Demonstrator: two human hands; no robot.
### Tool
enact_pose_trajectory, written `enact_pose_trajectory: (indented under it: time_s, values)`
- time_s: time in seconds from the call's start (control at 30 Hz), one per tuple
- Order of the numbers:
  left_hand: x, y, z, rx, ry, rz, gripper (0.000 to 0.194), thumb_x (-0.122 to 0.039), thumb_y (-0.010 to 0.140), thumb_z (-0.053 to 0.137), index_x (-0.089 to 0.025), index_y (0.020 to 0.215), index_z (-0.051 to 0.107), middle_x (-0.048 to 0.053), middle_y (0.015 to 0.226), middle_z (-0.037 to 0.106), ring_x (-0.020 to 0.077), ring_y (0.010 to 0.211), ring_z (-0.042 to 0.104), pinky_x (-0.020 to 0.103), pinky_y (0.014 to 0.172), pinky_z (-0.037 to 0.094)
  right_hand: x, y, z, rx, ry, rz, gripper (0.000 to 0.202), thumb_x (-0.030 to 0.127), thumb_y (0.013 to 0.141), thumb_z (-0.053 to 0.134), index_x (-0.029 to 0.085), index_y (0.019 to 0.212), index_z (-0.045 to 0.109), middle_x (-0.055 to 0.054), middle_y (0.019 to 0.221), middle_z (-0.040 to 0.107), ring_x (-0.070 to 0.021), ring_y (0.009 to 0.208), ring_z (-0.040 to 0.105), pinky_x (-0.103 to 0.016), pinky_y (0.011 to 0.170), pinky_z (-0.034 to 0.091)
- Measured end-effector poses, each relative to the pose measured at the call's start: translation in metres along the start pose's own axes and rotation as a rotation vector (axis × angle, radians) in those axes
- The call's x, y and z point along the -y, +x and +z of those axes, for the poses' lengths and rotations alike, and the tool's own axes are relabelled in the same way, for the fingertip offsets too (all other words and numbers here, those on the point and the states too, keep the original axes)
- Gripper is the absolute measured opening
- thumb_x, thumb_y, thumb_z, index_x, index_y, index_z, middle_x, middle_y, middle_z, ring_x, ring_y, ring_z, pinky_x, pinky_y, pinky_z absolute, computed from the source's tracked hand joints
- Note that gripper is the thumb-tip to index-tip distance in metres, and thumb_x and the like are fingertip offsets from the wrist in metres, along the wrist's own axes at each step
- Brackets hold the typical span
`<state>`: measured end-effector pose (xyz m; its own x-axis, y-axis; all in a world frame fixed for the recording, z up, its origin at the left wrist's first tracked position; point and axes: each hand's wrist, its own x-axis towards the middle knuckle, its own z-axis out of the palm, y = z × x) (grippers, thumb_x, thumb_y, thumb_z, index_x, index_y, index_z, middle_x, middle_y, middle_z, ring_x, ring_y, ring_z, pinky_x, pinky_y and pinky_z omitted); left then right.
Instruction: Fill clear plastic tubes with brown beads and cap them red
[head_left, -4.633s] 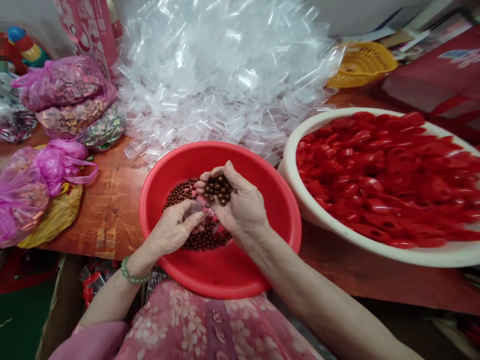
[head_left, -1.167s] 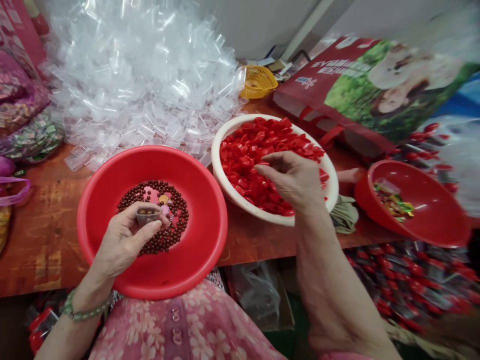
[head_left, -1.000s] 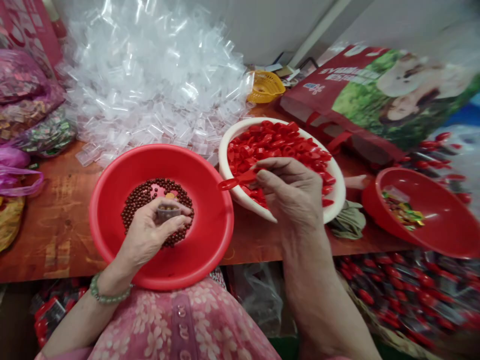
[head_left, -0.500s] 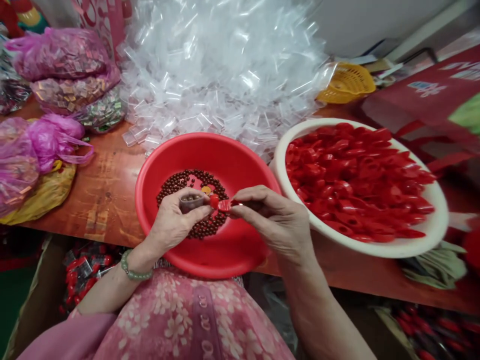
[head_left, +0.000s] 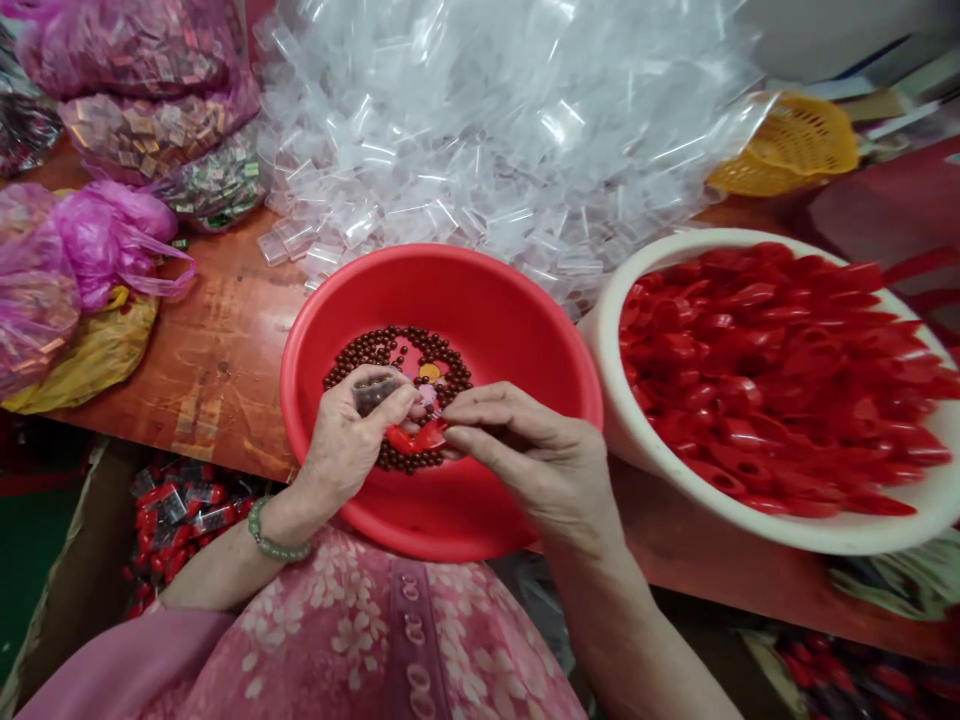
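My left hand (head_left: pixel 343 445) is closed on a small clear plastic case (head_left: pixel 376 393), pinched between thumb and fingers; dark beads showed inside it a moment ago. My right hand (head_left: pixel 547 455) pinches the tail of a red plastic piece (head_left: pixel 420 437), which lies just below my left thumb. Whether that piece touches the case I cannot tell. Both hands are over a red basin (head_left: pixel 472 520). On its bottom are many round brown beads (head_left: pixel 366 350) and a small yellow disc (head_left: pixel 430 373).
To the right stands a white tub (head_left: pixel 600 330) of red plastic parts (head_left: pixel 757 370). Clear plastic cases (head_left: pixel 450 170) are heaped behind the basin, near a yellow basket (head_left: pixel 802 145). Filled pink bags (head_left: pixel 112 235) sit at left. A box below holds red-and-clear pieces (head_left: pixel 180 510).
The red piece has dropped from beside the left fingertips to below the thumb and now tilts. The clear case is turned more. The view has shifted, with the tub further right.
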<state>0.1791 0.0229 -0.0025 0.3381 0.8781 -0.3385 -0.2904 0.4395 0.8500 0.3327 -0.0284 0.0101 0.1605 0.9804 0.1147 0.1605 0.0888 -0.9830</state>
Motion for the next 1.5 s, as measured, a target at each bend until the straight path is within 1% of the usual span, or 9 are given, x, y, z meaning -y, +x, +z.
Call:
enact_pose_trajectory:
  time_s: [0.1,0.37,0.63,0.87,1.03,1.17,1.3,1.37,1.5]
  values:
    - [-0.001,0.002,-0.004,0.046,-0.147,-0.09,0.032,-0.04,0.075,0.079,-0.016,0.088,0.061,0.0,0.078,0.068,0.0099,0.07,0.064,0.023,0.069,0.055,-0.008,0.003,0.005,-0.111,0.096,0.087,0.006,0.023,0.077,0.078,0.025,0.083,0.077,-0.003,0.087,0.07,-0.015,0.078,0.069,-0.024,0.058,0.063]
    - [-0.006,0.002,-0.006,0.026,-0.31,-0.16,0.042,-0.039,0.066,0.087,-0.018,0.091,0.061,-0.002,0.084,0.067,0.0138,0.08,0.068,0.029,0.074,0.059,-0.016,0.005,0.009,-0.229,-0.016,0.004,0.014,0.019,0.078,0.077,0.027,0.089,0.076,-0.003,0.092,0.07,-0.0147,0.087,0.068,-0.025,0.068,0.06]
    - [-0.001,0.002,-0.007,0.012,-0.239,-0.182,0.032,-0.033,0.064,0.088,-0.016,0.081,0.067,-0.002,0.082,0.068,0.0093,0.077,0.063,0.024,0.078,0.052,-0.012,0.007,0.005,0.023,-0.191,-0.161,0.041,0.018,0.084,0.071,0.031,0.123,0.066,-0.003,0.096,0.068,-0.0146,0.081,0.068,-0.029,0.07,0.061]
    - [0.003,0.002,-0.009,0.063,-0.207,-0.145,0.024,-0.025,0.063,0.087,-0.017,0.078,0.071,-0.002,0.078,0.068,0.0086,0.074,0.062,0.025,0.082,0.051,-0.006,0.018,-0.007,0.248,-0.432,-0.433,0.031,0.012,0.086,0.069,0.028,0.112,0.068,-0.004,0.096,0.073,-0.015,0.085,0.07,-0.027,0.077,0.06]
    - [0.001,0.0,-0.008,0.13,-0.127,-0.142,0.021,-0.024,0.067,0.085,-0.014,0.08,0.072,-0.002,0.075,0.067,0.0074,0.069,0.061,0.022,0.073,0.051,0.003,0.023,-0.017,0.361,-0.649,-0.583,0.021,0.016,0.089,0.064,0.026,0.107,0.069,-0.006,0.091,0.075,-0.0181,0.077,0.07,-0.03,0.069,0.059]
    - [0.001,-0.001,-0.009,0.156,-0.121,-0.126,0.025,-0.03,0.069,0.085,-0.014,0.083,0.071,-0.001,0.075,0.068,0.0076,0.068,0.062,0.021,0.072,0.05,0.004,0.024,-0.024,0.353,-0.485,-0.45,0.018,0.017,0.084,0.071,0.026,0.099,0.071,-0.004,0.084,0.074,-0.0173,0.072,0.068,-0.03,0.067,0.058]
    - [-0.001,-0.001,-0.01,0.221,-0.095,-0.152,0.035,-0.041,0.07,0.084,-0.015,0.087,0.068,0.001,0.078,0.068,0.0108,0.071,0.065,0.025,0.074,0.052,-0.003,0.025,-0.018,0.027,-0.159,-0.18,0.014,0.024,0.079,0.078,0.029,0.091,0.072,-0.001,0.08,0.072,-0.017,0.074,0.067,-0.032,0.07,0.057]
    - [-0.003,-0.002,-0.009,0.263,-0.053,-0.148,0.038,-0.045,0.071,0.082,-0.014,0.087,0.066,0.001,0.077,0.066,0.0104,0.07,0.062,0.025,0.071,0.05,-0.004,0.026,-0.009,-0.028,-0.025,-0.171,0.013,0.026,0.077,0.08,0.028,0.087,0.072,0.0,0.078,0.07,-0.0169,0.075,0.066,-0.033,0.071,0.057]
    - [-0.007,-0.004,-0.007,0.346,0.059,-0.163,0.041,-0.052,0.075,0.076,-0.014,0.082,0.062,-0.003,0.066,0.056,0.0081,0.059,0.05,0.024,0.061,0.041,-0.001,0.03,0.01,0.067,0.009,-0.27,0.021,0.016,0.077,0.077,0.028,0.093,0.073,0.001,0.081,0.07,-0.0151,0.078,0.065,-0.031,0.073,0.054]
